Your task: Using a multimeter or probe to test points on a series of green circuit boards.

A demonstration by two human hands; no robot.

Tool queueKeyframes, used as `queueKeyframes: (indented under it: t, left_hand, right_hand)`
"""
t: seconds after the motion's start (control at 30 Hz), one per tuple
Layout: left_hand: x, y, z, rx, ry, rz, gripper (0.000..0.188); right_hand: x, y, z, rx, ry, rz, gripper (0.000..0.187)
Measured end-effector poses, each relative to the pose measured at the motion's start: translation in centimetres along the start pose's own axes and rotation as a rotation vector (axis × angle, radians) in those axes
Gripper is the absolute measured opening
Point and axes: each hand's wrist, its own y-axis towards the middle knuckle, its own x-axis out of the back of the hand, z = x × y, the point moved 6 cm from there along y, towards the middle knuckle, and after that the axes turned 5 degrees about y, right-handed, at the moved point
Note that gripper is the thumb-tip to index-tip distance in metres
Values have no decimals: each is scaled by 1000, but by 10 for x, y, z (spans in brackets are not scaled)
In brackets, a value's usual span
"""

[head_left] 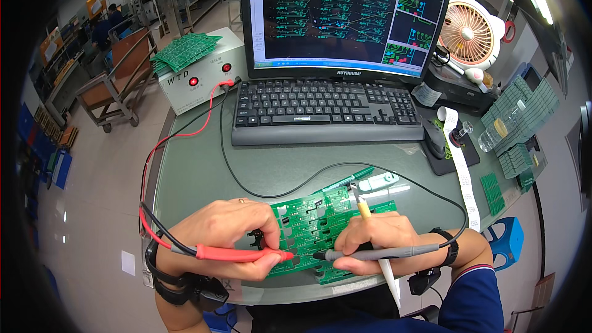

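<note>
My left hand (237, 234) is closed round a red test probe (231, 253), its tip pointing right at a green circuit board panel (308, 222). Between the fingers of my right hand (377, 234) is a grey test probe (388, 251) with a black front end, aimed left. The two tips are close together over the board; whether they touch it I cannot tell. A slim tool with a yellow and white handle (388, 274) and a metal end also lies through my right hand. A second green board (345, 225) is partly under that hand.
Behind the boards lie a green marker (345, 180) and a white-green stick-shaped item (378, 182). Farther back are a keyboard (320, 111), monitor (333, 18), and tester box (200, 77) with boards on top. Probe cables (277, 195) cross the table. A label strip (459, 166) hangs at right.
</note>
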Motion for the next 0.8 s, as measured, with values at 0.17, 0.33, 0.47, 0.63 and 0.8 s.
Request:
queueKeyframes:
  t: [0.17, 0.33, 0.47, 0.63, 0.8]
  left_hand:
    - [-1, 0, 0, 39, 33, 95, 18]
    - [-2, 0, -1, 27, 45, 92, 18]
    - [-2, 0, -1, 9, 51, 86, 19]
    - [-2, 0, 0, 9, 52, 90, 19]
    - [-3, 0, -1, 14, 67, 100, 19]
  right_hand:
    - [0, 1, 0, 11, 4, 0, 22]
    - [-1, 1, 0, -7, 2, 14, 22]
    - [-1, 2, 1, -2, 6, 13, 21]
    - [-2, 2, 1, -6, 1, 23, 21]
    - [-2, 1, 0, -9, 4, 18, 21]
